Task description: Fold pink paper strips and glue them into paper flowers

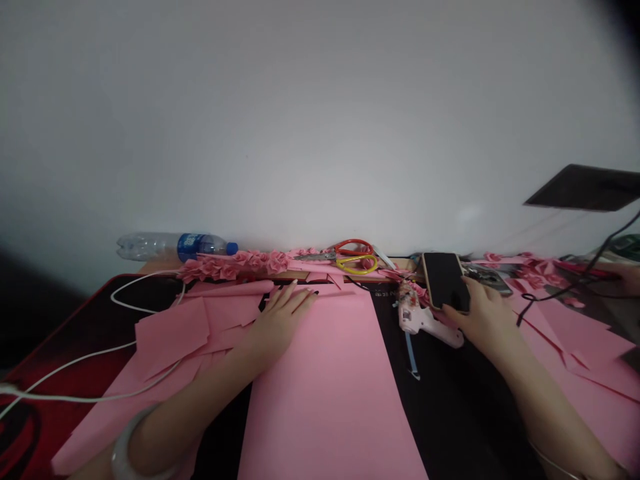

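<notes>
A long sheet of pink paper [330, 387] lies flat in front of me on the black mat. My left hand [283, 319] rests palm down at its upper left edge, fingers stretched out and holding nothing. My right hand [483, 320] grips the lower end of a dark-screened smartphone [444, 277], thumb across the screen and fingers along the right side. Just left of that hand sits a pale pink hot glue gun [420, 320]. Scissors [345, 259] with one red and one yellow handle lie beyond the sheet.
Pink paper pieces [173, 333] are piled at left, crossed by a white cable [100, 400]. Folded pink paper flowers [240, 263] and a plastic bottle [155, 247] line the wall. At right are more pink sheets [590, 333], a black cord [565, 287] and another person's hand [627, 277].
</notes>
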Tool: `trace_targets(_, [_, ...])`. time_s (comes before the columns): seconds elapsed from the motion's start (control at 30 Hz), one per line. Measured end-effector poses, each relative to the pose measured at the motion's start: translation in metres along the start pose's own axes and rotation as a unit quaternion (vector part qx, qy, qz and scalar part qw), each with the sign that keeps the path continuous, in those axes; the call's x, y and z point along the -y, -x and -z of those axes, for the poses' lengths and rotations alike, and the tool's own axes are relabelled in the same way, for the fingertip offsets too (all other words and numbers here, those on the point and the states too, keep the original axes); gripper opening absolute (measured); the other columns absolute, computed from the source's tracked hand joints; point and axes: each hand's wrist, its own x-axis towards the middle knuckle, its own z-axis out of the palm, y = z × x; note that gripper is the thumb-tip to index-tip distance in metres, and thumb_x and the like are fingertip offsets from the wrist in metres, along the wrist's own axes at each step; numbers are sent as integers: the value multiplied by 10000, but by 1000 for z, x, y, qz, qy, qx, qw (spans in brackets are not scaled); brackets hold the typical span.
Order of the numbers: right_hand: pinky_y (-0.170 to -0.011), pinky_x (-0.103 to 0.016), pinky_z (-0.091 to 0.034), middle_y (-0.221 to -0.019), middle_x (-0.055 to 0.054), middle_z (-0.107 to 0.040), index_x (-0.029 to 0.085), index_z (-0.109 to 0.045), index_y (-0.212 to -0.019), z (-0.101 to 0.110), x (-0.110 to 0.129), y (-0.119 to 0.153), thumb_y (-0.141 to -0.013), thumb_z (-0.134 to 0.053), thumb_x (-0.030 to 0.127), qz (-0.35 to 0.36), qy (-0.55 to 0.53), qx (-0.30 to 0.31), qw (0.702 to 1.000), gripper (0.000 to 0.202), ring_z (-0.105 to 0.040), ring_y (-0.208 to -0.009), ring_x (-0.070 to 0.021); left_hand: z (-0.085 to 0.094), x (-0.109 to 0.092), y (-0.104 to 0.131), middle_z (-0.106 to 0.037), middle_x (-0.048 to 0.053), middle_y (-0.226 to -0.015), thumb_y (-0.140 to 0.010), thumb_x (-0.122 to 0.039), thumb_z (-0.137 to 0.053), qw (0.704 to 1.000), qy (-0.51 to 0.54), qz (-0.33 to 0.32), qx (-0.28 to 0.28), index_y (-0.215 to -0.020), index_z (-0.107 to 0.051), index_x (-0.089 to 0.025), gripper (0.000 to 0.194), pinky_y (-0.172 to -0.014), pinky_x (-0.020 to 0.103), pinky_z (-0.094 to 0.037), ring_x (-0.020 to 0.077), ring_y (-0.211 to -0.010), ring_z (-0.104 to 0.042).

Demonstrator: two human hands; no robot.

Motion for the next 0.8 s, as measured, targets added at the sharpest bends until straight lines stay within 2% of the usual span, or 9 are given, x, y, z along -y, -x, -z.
trace_targets(0.13, [-832, -499, -438, -1177, -281, -551, 37, -394, -1342, -11, 13, -3, -797, -567, 402, -29, 50, 33, 998, 679, -539, -1091, -409, 1, 0, 1, -447, 12, -1451, -828, 47, -290, 1000, -3, -2, 1, -1456, -341, -239, 692, -1132, 451, -258, 258, -1402, -253])
trace_targets(0.27, [-788, -496, -451, -1184, -282, -527, 61, -380, -1356, -9, 27, -4, -814, -541, 451, -58, 45, 45, 996, 687, -533, -1094, -417, -2, 0, 1, -447, 18, -1450, -818, 54, -295, 1000, -2, 0, 4, -1460, -332, -243, 709, -1129, 457, -262, 260, -1409, -238])
trace_targets(0.43, [-709, -506, -461, -1192, -297, -501, 71, -415, -1310, -6, 32, -8, -738, -602, 464, -120, 62, 30, 990, 719, -529, -1058, -465, -2, -1, 1, -452, 24, -1446, -822, 61, -270, 1000, 3, 4, -1, -1457, -340, -235, 705, -1131, 469, -261, 263, -1410, -237])
trace_targets(0.63, [-800, -476, -448, -1056, -255, -619, 43, -446, -1233, -10, -1, -23, -668, -654, 385, -108, 42, 20, 993, 693, -602, -982, -401, 0, -1, 0, -455, 7, -1445, -840, 36, -290, 1000, 12, 15, 11, -1445, -361, -249, 673, -1128, 451, -272, 263, -1394, -276])
trace_targets(0.73, [-740, -459, -458, -1032, -269, -633, 39, -450, -1230, -10, -24, -32, -669, -650, 401, -143, 12, 38, 989, 697, -622, -930, -410, -4, 0, 0, -457, 27, -1443, -831, 39, -299, 1000, 12, 8, 0, -1445, -364, -247, 681, -1131, 459, -263, 258, -1402, -258])
trace_targets(0.8, [-675, -458, -453, -1007, -301, -625, 18, -448, -1230, -11, -37, -37, -679, -630, 404, -128, -12, 38, 991, 697, -626, -891, -430, -6, 1, 1, -457, 30, -1442, -825, 40, -301, 1000, 13, 1, -8, -1447, -362, -243, 686, -1134, 457, -257, 254, -1410, -236])
